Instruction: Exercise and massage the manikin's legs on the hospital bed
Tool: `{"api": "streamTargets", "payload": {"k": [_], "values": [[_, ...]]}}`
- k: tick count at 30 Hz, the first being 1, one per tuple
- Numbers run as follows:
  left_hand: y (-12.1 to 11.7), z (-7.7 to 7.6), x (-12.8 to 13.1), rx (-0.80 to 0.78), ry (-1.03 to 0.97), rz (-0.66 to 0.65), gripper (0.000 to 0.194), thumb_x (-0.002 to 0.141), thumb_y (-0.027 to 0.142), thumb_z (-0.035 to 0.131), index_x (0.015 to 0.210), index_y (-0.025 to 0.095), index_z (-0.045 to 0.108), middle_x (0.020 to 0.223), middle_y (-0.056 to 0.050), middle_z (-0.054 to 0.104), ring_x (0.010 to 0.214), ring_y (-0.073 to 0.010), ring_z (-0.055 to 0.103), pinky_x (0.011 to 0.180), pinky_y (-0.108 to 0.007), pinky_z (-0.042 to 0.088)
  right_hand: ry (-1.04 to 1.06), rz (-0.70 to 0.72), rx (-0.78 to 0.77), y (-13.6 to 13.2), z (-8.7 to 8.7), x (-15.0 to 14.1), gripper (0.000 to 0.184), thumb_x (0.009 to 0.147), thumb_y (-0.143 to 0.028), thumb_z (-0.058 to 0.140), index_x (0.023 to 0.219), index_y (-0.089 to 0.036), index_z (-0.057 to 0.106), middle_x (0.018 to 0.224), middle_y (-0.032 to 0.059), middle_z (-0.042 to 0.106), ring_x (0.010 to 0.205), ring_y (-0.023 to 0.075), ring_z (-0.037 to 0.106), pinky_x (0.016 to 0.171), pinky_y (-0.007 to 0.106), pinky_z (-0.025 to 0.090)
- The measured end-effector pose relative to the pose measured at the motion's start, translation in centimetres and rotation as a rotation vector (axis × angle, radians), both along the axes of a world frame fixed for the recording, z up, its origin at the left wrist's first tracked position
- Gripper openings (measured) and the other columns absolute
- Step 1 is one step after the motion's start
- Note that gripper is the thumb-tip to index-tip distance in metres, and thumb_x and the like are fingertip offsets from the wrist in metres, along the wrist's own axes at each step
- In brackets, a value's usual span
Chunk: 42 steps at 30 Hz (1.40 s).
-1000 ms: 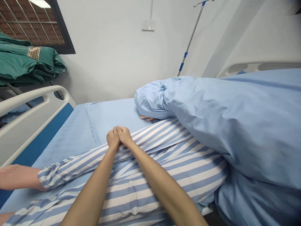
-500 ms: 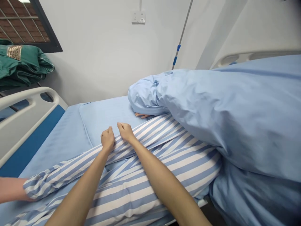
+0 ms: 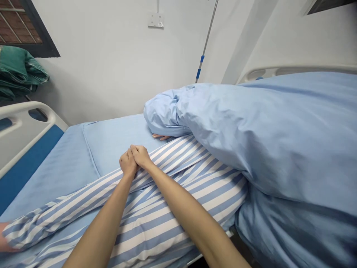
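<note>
On the striped patient gown (image 3: pixel 156 227), the person's left hand (image 3: pixel 128 163) and right hand (image 3: pixel 141 156) are resting pressed together over its sleeve (image 3: pixel 69 204); whether they are pinching cloth is hidden. The thin cotton is looking light and limp, so its raised fold beside the hands seems the likeliest hold. A second hand (image 3: pixel 3 240) is lying at the cuff. Farther on, fingers (image 3: pixel 159 137) are showing beneath a pale blue quilt (image 3: pixel 251 137), on a blue bedsheet (image 3: pixel 117 143), below a wall socket (image 3: pixel 155 20).

white wall (image 3: pixel 97 74) | power socket (image 3: pixel 155 20) | IV pole (image 3: pixel 206 41), blue clips | grilled window (image 3: pixel 19 29), upper left | folded green linen (image 3: pixel 21 72)
</note>
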State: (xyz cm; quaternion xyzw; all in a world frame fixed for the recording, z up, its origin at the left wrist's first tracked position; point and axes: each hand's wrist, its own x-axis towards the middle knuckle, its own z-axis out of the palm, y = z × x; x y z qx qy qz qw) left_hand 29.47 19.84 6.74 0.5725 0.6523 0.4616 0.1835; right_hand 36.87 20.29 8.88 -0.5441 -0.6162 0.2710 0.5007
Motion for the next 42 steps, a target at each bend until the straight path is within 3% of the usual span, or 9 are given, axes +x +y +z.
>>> {"api": "streamTargets", "payload": {"k": [5, 13, 16, 21, 24, 28, 32, 36, 42], "values": [[0.0, 0.3, 0.4, 0.02, 0.061, 0.048, 0.046, 0.082, 0.044, 0.025, 0.046, 0.019, 0.039, 0.047, 0.0, 0.043, 0.049, -0.0111, 0.034, 0.05, -0.026, 0.024, -0.2, 0.004, 0.065, 0.0, 1.5, 2.5, 0.044, 0.087, -0.039, 0.034, 0.051, -0.018, 0.049, 0.049, -0.0025, 0.043, 0.051, 0.0096, 0.035, 0.052, 0.023, 0.023], [0.0, 0.5, 0.5, -0.031, 0.033, 0.047, 0.042, 0.079, 0.044, 0.031, 0.045, 0.02, 0.039, 0.044, 0.001, 0.04, 0.049, -0.0115, 0.037, 0.051, -0.026, 0.029, -0.142, -0.057, 0.056, -0.2, 0.1, 5.1, 0.046, 0.088, -0.041, 0.03, 0.051, -0.019, 0.043, 0.049, -0.003, 0.04, 0.05, 0.0096, 0.035, 0.051, 0.023, 0.023], [0.6, 1.8, 1.9, -0.101, -0.067, 0.066, 0.038, 0.075, 0.044, 0.036, 0.045, 0.02, 0.04, 0.042, 0.002, 0.037, 0.046, -0.0111, 0.034, 0.048, -0.026, 0.028, -0.085, -0.042, 0.065, 0.1, 0.2, 5.2, 0.046, 0.089, -0.042, 0.028, 0.052, -0.019, 0.042, 0.05, -0.003, 0.04, 0.051, 0.0099, 0.037, 0.05, 0.022, 0.025], [1.9, 3.3, 5.9, -0.069, -0.332, 0.031, 0.032, 0.073, 0.041, 0.037, 0.049, 0.02, 0.039, 0.045, 0.003, 0.036, 0.046, -0.0102, 0.034, 0.047, -0.025, 0.031, 0.054, -0.05, 0.071, 0.3, 0.3, 5.6, 0.045, 0.089, -0.041, 0.027, 0.055, -0.019, 0.046, 0.051, -0.0028, 0.044, 0.054, 0.01, 0.042, 0.052, 0.021, 0.03], [2.0, 2.5, 7.1, -0.088, -0.24, 0.073, 0.033, 0.075, 0.041, 0.036, 0.05, 0.019, 0.042, 0.048, 0.001, 0.042, 0.049, -0.0113, 0.038, 0.049, -0.025, 0.031, 0.125, -0.082, 0.058, 0.3, 0.2, 5.8, 0.043, 0.088, -0.042, 0.029, 0.055, -0.019, 0.045, 0.052, -0.0029, 0.046, 0.054, 0.0098, 0.042, 0.051, 0.02, 0.031], [1.8, 1.4, 6.8, -0.08, -0.09, 0.051, 0.038, 0.078, 0.043, 0.033, 0.051, 0.019, 0.046, 0.051, -0.002, 0.051, 0.052, -0.0129, 0.043, 0.051, -0.026, 0.031, 0.124, -0.093, 0.043, 0.5, 0.3, 5.6, 0.042, 0.087, -0.042, 0.031, 0.056, -0.019, 0.048, 0.055, -0.0017, 0.05, 0.056, 0.0106, 0.044, 0.051, 0.021, 0.031], [1.6, 1.3, 6.6, -0.028, -0.02, -0.008, 0.043, 0.08, 0.044, 0.028, 0.053, 0.019, 0.051, 0.057, -0.005, 0.056, 0.056, -0.0146, 0.046, 0.053, -0.026, 0.031, -0.063, -0.1, -0.029, 1.1, 1.0, 6.4, 0.04, 0.087, -0.038, 0.035, 0.059, -0.018, 0.055, 0.058, 0.0015, 0.057, 0.06, 0.013, 0.048, 0.055, 0.023, 0.031], [1.5, 1.2, 6.9, -0.016, 0.082, -0.009, 0.045, 0.081, 0.041, 0.026, 0.051, 0.019, 0.052, 0.053, -0.004, 0.053, 0.058, -0.0153, 0.046, 0.055, -0.026, 0.031, -0.263, -0.085, 0.044, 1.4, 1.2, 8.3, 0.04, 0.087, -0.037, 0.036, 0.06, -0.018, 0.058, 0.062, 0.0042, 0.06, 0.063, 0.0141, 0.049, 0.06, 0.025, 0.03], [1.7, 1.0, 6.8, -0.034, 0.082, -0.027, 0.041, 0.078, 0.037, 0.029, 0.046, 0.019, 0.047, 0.046, -0.001, 0.045, 0.05, -0.013, 0.04, 0.051, -0.026, 0.029, -0.133, -0.14, 0.071, 1.2, 0.3, 9.5, 0.045, 0.088, -0.04, 0.031, 0.052, -0.018, 0.048, 0.052, -0.0001, 0.048, 0.053, 0.0111, 0.041, 0.054, 0.023, 0.027]]}}
